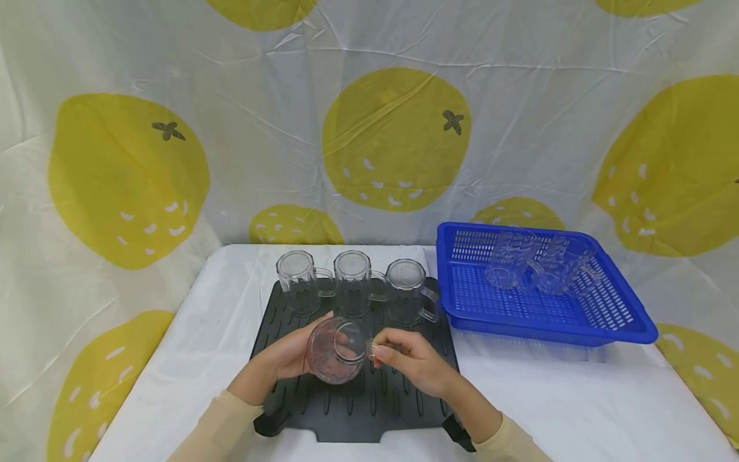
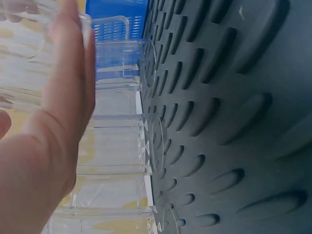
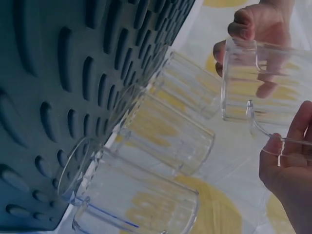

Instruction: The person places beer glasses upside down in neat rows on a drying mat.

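A clear glass mug is held between both hands above a dark ridged drying mat. My left hand grips its left side, with fingers round the glass in the right wrist view. On the other side, my right hand pinches the mug's handle between thumb and fingers. Three more glass mugs stand in a row along the mat's far part: a left mug, a middle mug and a right mug. Their handles point to the right.
A blue plastic basket sits at the right rear of the white-covered table, with several clear glass mugs lying inside. Behind the table hangs a white cloth printed with yellow lemons.
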A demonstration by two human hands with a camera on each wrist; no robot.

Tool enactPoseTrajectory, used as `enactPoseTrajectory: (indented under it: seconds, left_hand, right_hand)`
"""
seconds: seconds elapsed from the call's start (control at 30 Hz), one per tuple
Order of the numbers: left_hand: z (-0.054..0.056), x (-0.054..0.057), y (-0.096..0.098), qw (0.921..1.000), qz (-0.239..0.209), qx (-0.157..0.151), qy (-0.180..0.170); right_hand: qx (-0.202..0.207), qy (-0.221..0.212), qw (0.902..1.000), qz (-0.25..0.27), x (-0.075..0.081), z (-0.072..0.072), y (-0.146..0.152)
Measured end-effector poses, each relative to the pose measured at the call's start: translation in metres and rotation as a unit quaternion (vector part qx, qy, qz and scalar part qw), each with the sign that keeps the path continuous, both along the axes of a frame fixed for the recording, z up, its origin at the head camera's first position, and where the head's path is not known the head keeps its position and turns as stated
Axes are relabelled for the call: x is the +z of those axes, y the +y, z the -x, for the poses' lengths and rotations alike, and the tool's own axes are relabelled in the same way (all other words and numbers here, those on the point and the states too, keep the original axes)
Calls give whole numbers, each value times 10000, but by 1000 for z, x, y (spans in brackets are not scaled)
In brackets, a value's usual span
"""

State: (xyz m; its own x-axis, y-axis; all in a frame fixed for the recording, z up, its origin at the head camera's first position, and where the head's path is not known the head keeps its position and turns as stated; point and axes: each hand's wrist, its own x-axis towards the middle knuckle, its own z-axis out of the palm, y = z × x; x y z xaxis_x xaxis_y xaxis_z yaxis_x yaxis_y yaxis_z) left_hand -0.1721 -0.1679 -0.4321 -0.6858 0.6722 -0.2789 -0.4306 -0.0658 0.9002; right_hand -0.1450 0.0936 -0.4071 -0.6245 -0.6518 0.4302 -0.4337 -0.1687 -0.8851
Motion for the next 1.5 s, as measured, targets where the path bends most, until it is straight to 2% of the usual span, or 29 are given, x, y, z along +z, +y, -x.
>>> enactPoseTrajectory:
  seconds: [0.1,0.2,0.3,0.43,0.6,0.7,0.8,0.9,1.0,1.2,1.3,1.37,1.43,1.5]
  left_hand:
    - [2,1,2,9989,406,151,201]
    - [3,2,4,9957,671,469,445]
    - [4,3,6,9941,514,847,434]
    - [4,5,9,9930,93,1133,335]
    - [0,11,9,9876,131,1463,561]
    - [-3,14,7,9848,313,1542,737]
    - [-4,15,6,9850,342,1457,862]
    - [-5,16,5,9841,241,1443,1005]
    - [-6,17,4,9809,76,1559,1164]
    - [-8,17,3,9731,-287,1676,1552]
    - [-10,16,4,9641,-281,1751,1975]
    - [-12,15,4,9536,-167,1837,2378]
    - [-14,14,4,9382,4,1932,2871]
    - [-17,14,4,9178,223,1999,3423]
  right_hand:
    - [-280,660,9968,-360,-1,0,2]
    - [-574,1323,9873,-665,-2,-1,3]
    - [-786,1765,9763,-971,-4,-1,3]
    - [-923,2112,9637,-1346,-6,-3,4]
    - [-1012,2379,9490,-1804,-9,-5,5]
    - [-1052,2534,9437,-1850,-9,-5,5]
    - [-1068,2706,9393,-1821,-9,-6,6]
    - [-1088,2837,9357,-1795,-9,-6,6]
    - [-1123,3031,9297,-1765,-9,-6,6]
    - [-1177,3590,9107,-1671,-9,-3,6]
    - [-1267,3705,9067,-1570,-7,-2,7]
    - [-1354,3538,9139,-1459,-5,-1,9]
    - [-1469,3223,9267,-1254,-4,0,11]
    - [-1617,2869,9386,-1026,-3,1,13]
